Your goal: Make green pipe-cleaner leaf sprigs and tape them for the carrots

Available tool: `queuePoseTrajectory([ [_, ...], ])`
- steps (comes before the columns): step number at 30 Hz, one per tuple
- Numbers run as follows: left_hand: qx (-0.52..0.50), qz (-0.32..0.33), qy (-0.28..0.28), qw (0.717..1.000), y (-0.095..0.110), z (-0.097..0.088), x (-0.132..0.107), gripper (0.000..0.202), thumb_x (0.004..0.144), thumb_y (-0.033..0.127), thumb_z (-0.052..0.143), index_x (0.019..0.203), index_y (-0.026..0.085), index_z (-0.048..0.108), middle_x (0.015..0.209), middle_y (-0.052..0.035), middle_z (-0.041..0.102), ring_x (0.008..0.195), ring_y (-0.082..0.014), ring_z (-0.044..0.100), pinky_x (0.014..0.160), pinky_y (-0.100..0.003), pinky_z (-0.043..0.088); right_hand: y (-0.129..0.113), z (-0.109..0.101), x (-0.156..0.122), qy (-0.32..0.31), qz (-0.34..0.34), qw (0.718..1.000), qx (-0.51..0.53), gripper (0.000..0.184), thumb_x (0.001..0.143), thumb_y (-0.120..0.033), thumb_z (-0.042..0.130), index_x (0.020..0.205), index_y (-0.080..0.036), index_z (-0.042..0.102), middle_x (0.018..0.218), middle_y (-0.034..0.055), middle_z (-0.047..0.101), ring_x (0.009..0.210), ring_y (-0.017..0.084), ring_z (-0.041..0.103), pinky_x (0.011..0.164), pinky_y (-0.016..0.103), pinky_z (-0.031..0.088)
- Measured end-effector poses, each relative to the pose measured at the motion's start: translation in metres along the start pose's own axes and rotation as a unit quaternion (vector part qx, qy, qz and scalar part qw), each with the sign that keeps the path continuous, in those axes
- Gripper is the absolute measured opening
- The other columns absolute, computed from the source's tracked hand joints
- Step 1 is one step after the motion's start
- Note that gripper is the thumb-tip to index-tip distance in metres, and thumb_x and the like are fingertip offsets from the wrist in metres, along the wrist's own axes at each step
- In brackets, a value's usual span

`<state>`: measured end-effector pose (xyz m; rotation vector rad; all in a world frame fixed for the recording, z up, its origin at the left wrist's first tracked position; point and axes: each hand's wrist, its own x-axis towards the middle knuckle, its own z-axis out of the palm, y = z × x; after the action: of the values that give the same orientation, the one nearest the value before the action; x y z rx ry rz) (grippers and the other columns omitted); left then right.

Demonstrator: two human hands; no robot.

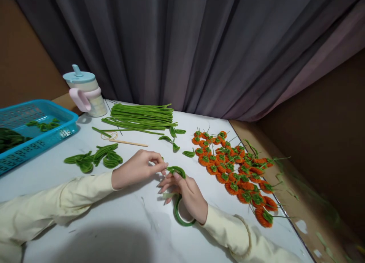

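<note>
My left hand (138, 168) rests on the white table (119, 225), its fingertips pinched on one end of a green pipe-cleaner leaf (176, 171). My right hand (186, 192) grips the same leaf from below with thumb and fingers. A roll of green tape (181, 215) hangs around my right wrist. Both arms wear cream sleeves. A heap of orange pipe-cleaner flowers (236, 171) with green centres lies just right of my hands.
A bundle of straight green pipe cleaners (141, 116) lies at the back. Finished green leaves (95, 158) sit to the left, a wooden stick (132, 143) behind them. A blue basket (34, 131) and a lidded cup (85, 91) stand far left. Dark curtain behind.
</note>
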<state>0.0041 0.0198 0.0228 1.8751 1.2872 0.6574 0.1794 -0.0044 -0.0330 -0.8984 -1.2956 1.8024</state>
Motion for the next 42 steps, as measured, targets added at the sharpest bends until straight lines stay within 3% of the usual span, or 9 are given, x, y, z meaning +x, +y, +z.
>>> queuePoseTrajectory([
  [2, -0.036, -0.053, -0.038, 0.997, 0.002, -0.003, 0.001, 0.026, 0.080, 0.035, 0.055, 0.066, 0.016, 0.064, 0.067, -0.0017, 0.069, 0.066, -0.0165, 0.060, 0.063, -0.023, 0.042, 0.002, 0.001, -0.001, 0.014, -0.018, 0.999, -0.024, 0.053, 0.084, -0.062, 0.046, 0.092, -0.011, 0.055, 0.086, 0.0134, 0.062, 0.073, 0.019, 0.062, 0.048, 0.026, 0.055],
  [9, -0.143, -0.115, -0.122, 0.975, 0.004, -0.004, 0.003, 0.029, 0.077, 0.039, 0.054, 0.063, 0.014, 0.055, 0.057, 0.0004, 0.061, 0.054, -0.0121, 0.051, 0.053, -0.021, 0.035, 0.004, 0.000, -0.001, 0.025, -0.034, 0.998, -0.048, 0.047, 0.086, -0.059, 0.045, 0.094, -0.014, 0.054, 0.087, 0.0109, 0.061, 0.077, 0.020, 0.062, 0.049, 0.024, 0.056],
  [17, -0.111, -0.136, -0.106, 0.979, 0.002, 0.002, 0.001, 0.026, 0.075, 0.031, 0.050, 0.055, 0.016, 0.050, 0.045, 0.0042, 0.050, 0.046, -0.0101, 0.045, 0.051, -0.021, 0.035, 0.005, 0.000, -0.001, 0.032, -0.026, 0.998, -0.039, 0.047, 0.086, -0.058, 0.046, 0.087, -0.012, 0.056, 0.078, 0.0095, 0.062, 0.069, 0.018, 0.062, 0.047, 0.024, 0.055],
  [27, -0.195, -0.157, -0.190, 0.949, 0.002, 0.000, 0.007, 0.039, 0.075, 0.038, 0.046, 0.045, 0.015, 0.052, 0.038, -0.0001, 0.050, 0.042, -0.0101, 0.041, 0.050, -0.023, 0.032, 0.002, 0.001, -0.002, 0.038, -0.041, 0.997, -0.057, 0.044, 0.087, -0.057, 0.045, 0.085, -0.014, 0.054, 0.078, 0.0087, 0.062, 0.066, 0.017, 0.062, 0.045, 0.022, 0.052],
  [33, -0.115, -0.182, -0.142, 0.966, 0.000, 0.001, 0.004, 0.056, 0.083, 0.047, 0.042, 0.036, 0.017, 0.046, 0.031, 0.0002, 0.046, 0.035, -0.0109, 0.044, 0.051, -0.024, 0.039, 0.001, 0.001, -0.002, 0.035, -0.023, 0.996, -0.074, 0.051, 0.085, -0.060, 0.045, 0.088, -0.011, 0.056, 0.076, 0.0105, 0.063, 0.066, 0.018, 0.063, 0.047, 0.023, 0.053],
  [35, 0.003, -0.107, -0.054, 0.993, -0.002, 0.000, 0.001, 0.063, 0.088, 0.052, 0.035, 0.039, 0.016, 0.051, 0.036, -0.0018, 0.053, 0.039, -0.0127, 0.051, 0.057, -0.026, 0.042, -0.001, 0.002, -0.002, 0.043, -0.001, 0.998, -0.055, 0.054, 0.082, -0.063, 0.047, 0.086, -0.010, 0.056, 0.076, 0.0117, 0.064, 0.063, 0.018, 0.063, 0.045, 0.023, 0.051],
  [37, 0.145, 0.071, 0.048, 0.986, -0.003, -0.002, -0.002, 0.059, 0.091, 0.053, 0.034, 0.057, 0.015, 0.064, 0.056, -0.0046, 0.066, 0.058, -0.0165, 0.061, 0.067, -0.029, 0.042, -0.002, 0.002, -0.001, 0.041, 0.024, 0.998, -0.036, 0.056, 0.079, -0.065, 0.049, 0.082, -0.010, 0.056, 0.073, 0.0118, 0.064, 0.056, 0.016, 0.061, 0.042, 0.022, 0.049],
  [40, 0.319, 0.326, 0.092, 0.885, -0.001, -0.002, -0.008, 0.038, 0.094, 0.044, 0.040, 0.091, 0.015, 0.065, 0.093, -0.0080, 0.070, 0.096, -0.0227, 0.060, 0.080, -0.034, 0.037, -0.004, 0.002, 0.000, 0.033, 0.048, 0.998, -0.028, 0.057, 0.077, -0.066, 0.050, 0.076, -0.010, 0.055, 0.063, 0.0099, 0.062, 0.048, 0.015, 0.059, 0.041, 0.022, 0.046],
  [42, 0.394, 0.392, 0.089, 0.826, 0.001, 0.000, -0.011, 0.027, 0.095, 0.029, 0.042, 0.087, 0.014, 0.063, 0.091, -0.0073, 0.069, 0.103, -0.0240, 0.056, 0.082, -0.036, 0.035, -0.004, 0.002, 0.000, 0.035, 0.052, 0.998, -0.031, 0.057, 0.075, -0.066, 0.051, 0.073, -0.009, 0.055, 0.057, 0.0086, 0.060, 0.045, 0.014, 0.056, 0.041, 0.023, 0.046],
])
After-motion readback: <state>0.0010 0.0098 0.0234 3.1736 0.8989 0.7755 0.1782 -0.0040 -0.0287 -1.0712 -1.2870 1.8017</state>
